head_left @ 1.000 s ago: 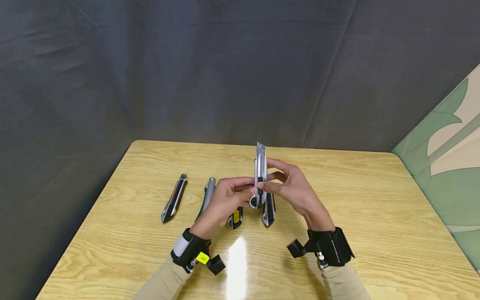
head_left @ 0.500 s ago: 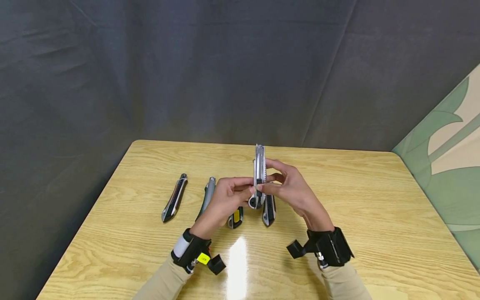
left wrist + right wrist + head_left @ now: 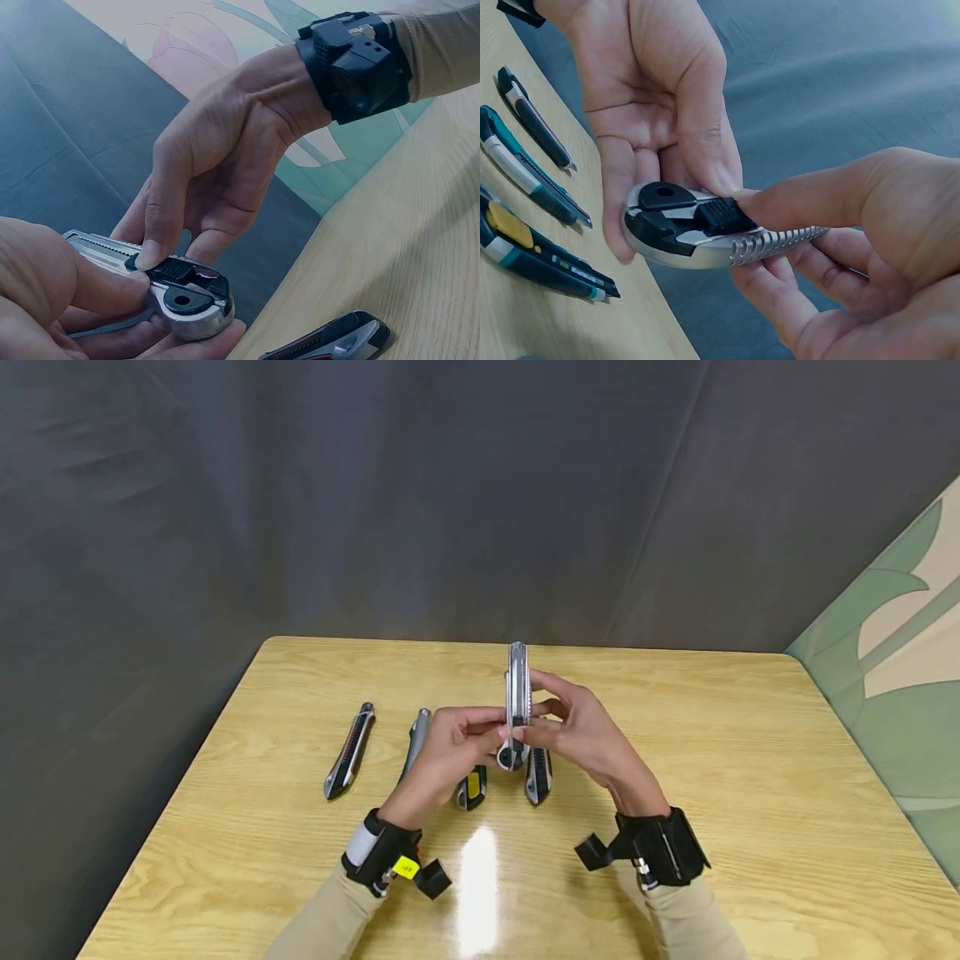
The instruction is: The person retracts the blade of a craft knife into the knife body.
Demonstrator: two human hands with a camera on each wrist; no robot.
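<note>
A silver utility knife (image 3: 518,685) with a black slider (image 3: 724,217) is held up over the table, its front end pointing away from me. My left hand (image 3: 450,747) grips its rear part from the left, thumb on top and fingers underneath. From the other side my right hand (image 3: 592,735) pinches the body, with the thumb pressed at the slider and fingers along the ribbed edge. Both thumb tips meet beside the slider in the right wrist view. No blade shows beyond the rounded front end in the head view.
On the wooden table (image 3: 750,760) lie a black-and-silver cutter (image 3: 349,752) at left, a grey-green cutter (image 3: 416,739) partly behind my left hand, a yellow-buttoned cutter (image 3: 472,787) and another dark cutter (image 3: 537,777) below the held knife. A dark curtain (image 3: 450,502) hangs behind.
The held knife has shifted slightly left. The thin pointed tip at its front end no longer shows, and that end now looks rounded. Both hands keep nearly the same places.
</note>
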